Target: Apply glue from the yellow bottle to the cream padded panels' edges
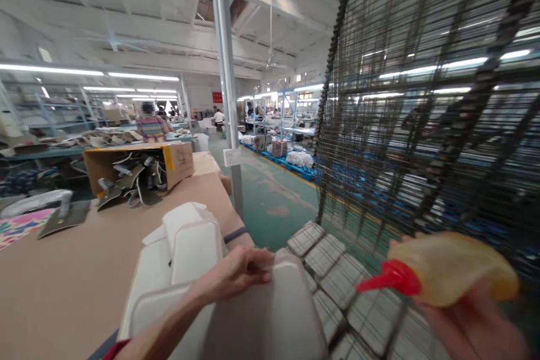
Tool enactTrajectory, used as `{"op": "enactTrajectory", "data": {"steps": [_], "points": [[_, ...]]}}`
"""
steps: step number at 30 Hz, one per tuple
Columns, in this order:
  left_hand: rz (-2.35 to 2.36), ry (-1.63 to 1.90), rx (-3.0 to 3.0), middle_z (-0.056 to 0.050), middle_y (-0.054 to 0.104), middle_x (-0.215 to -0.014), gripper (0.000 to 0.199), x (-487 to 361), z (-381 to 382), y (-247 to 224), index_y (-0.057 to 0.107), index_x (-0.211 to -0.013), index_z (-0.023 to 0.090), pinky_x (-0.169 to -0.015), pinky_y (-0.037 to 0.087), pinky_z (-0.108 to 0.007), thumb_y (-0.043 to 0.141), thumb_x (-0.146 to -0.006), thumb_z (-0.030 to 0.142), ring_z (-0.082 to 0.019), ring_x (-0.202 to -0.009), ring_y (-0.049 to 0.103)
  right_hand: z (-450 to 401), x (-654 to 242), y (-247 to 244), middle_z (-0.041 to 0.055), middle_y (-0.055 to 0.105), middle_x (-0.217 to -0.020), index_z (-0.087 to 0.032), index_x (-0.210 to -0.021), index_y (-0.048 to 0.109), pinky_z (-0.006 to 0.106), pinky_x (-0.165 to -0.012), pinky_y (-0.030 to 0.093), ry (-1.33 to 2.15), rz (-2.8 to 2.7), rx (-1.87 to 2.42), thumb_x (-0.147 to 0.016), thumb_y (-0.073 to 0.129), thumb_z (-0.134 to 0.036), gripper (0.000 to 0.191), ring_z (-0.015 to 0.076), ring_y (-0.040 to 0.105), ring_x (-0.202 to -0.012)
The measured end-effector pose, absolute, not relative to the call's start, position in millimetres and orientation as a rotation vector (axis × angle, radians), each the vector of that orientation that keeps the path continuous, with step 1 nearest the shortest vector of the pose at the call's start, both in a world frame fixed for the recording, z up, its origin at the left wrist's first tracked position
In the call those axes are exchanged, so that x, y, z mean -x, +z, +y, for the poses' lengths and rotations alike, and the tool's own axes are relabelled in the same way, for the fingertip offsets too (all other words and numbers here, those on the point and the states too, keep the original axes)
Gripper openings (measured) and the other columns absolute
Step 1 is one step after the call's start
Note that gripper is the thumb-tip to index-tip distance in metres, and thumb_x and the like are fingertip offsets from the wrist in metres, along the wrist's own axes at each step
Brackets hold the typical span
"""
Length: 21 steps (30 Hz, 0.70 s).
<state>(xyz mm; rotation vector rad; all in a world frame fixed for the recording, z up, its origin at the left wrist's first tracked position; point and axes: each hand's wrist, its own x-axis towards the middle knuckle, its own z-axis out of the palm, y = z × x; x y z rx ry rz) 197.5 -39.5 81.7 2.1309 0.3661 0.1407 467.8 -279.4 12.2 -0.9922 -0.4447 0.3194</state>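
Observation:
My right hand (476, 315) is wrapped round a translucent yellowish squeeze bottle (459, 264). Its red nozzle (388, 278) points left. With thumb and fingers pinched together, my left hand (247, 270) grips the upper edge of a pale, rounded panel (291, 304), which looks smooth and has a raised border. Behind my left wrist, more white rounded panels (196, 250) lie stacked on the brown table (84, 270). To the right of the held panel, similar pale panels (327, 253) sit in rows on a wire mesh rack.
A tall wire mesh rack (379, 101) rises on the right. An open cardboard box (179, 163) of dark-grey pieces lies on the table, near a grey metal post (225, 67) with a socket. Across the table is a person in a striped top (151, 128).

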Motion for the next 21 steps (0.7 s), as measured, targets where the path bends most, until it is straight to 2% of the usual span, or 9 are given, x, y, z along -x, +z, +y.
{"op": "enactTrajectory", "data": {"steps": [2,3,5,8,10,16,21], "points": [[0.182,-0.066,-2.194,0.001,0.059,-0.071,0.030,-214,-46,91,0.075,-0.087,0.014,-0.065,0.039,-0.022,0.066,-0.085,0.043,-0.014,-0.070,0.051,-279,-466,36,0.0037,0.073,-0.105,-0.034,-0.096,0.075,0.028,-0.063,0.064,0.330,-0.381,0.901,-0.048,0.095,-0.067,0.062,0.0278,0.072,-0.089],[0.112,-0.148,-2.221,0.000,0.062,-0.074,0.032,-222,-47,92,0.076,-0.089,0.015,-0.067,0.041,-0.022,0.068,-0.084,0.046,-0.015,-0.072,0.054,-277,-464,46,0.0040,0.074,-0.106,-0.034,-0.098,0.075,0.030,-0.065,0.064,0.380,-0.387,0.857,-0.039,0.100,-0.060,0.069,0.0297,0.072,-0.089],[0.023,-0.277,-2.245,-0.003,0.072,-0.085,0.043,-237,-49,92,0.078,-0.099,0.016,-0.075,0.045,-0.024,0.072,-0.081,0.055,-0.019,-0.082,0.062,-272,-459,62,0.0048,0.074,-0.104,-0.034,-0.100,0.076,0.032,-0.069,0.064,0.467,-0.459,0.851,-0.036,0.102,-0.056,0.073,0.0309,0.073,-0.087],[-0.063,-0.442,-2.190,-0.008,0.077,-0.104,0.060,-254,-49,89,0.078,-0.109,0.015,-0.085,0.050,-0.027,0.075,-0.074,0.064,-0.025,-0.097,0.067,-269,-461,67,0.0062,0.074,-0.102,-0.035,-0.103,0.076,0.039,-0.075,0.063,0.539,-0.624,0.909,-0.040,0.101,-0.058,0.072,0.0341,0.072,-0.091],[-0.106,-0.510,-2.141,-0.009,0.078,-0.106,0.062,-263,-50,89,0.079,-0.108,0.013,-0.085,0.053,-0.028,0.079,-0.071,0.063,-0.027,-0.100,0.068,-269,-468,61,0.0066,0.073,-0.107,-0.037,-0.111,0.073,0.046,-0.080,0.062,0.590,-0.717,0.933,-0.045,0.100,-0.058,0.074,0.0372,0.071,-0.097],[-0.164,-0.633,-2.006,-0.006,0.078,-0.098,0.058,-277,-56,98,0.080,-0.103,0.011,-0.092,0.053,-0.028,0.087,-0.065,0.054,-0.027,-0.103,0.070,-271,-487,45,0.0088,0.068,-0.122,-0.037,-0.125,0.066,0.055,-0.093,0.054,0.728,-0.841,0.932,-0.059,0.096,-0.056,0.075,0.0407,0.064,-0.112],[-0.174,-0.708,-1.899,-0.004,0.078,-0.090,0.054,-278,-62,101,0.081,-0.096,0.011,-0.098,0.051,-0.030,0.090,-0.061,0.051,-0.028,-0.102,0.071,-265,-487,48,0.0107,0.069,-0.117,-0.034,-0.123,0.068,0.058,-0.091,0.053,0.789,-0.869,0.905,-0.053,0.099,-0.052,0.079,0.0411,0.065,-0.107]]}}
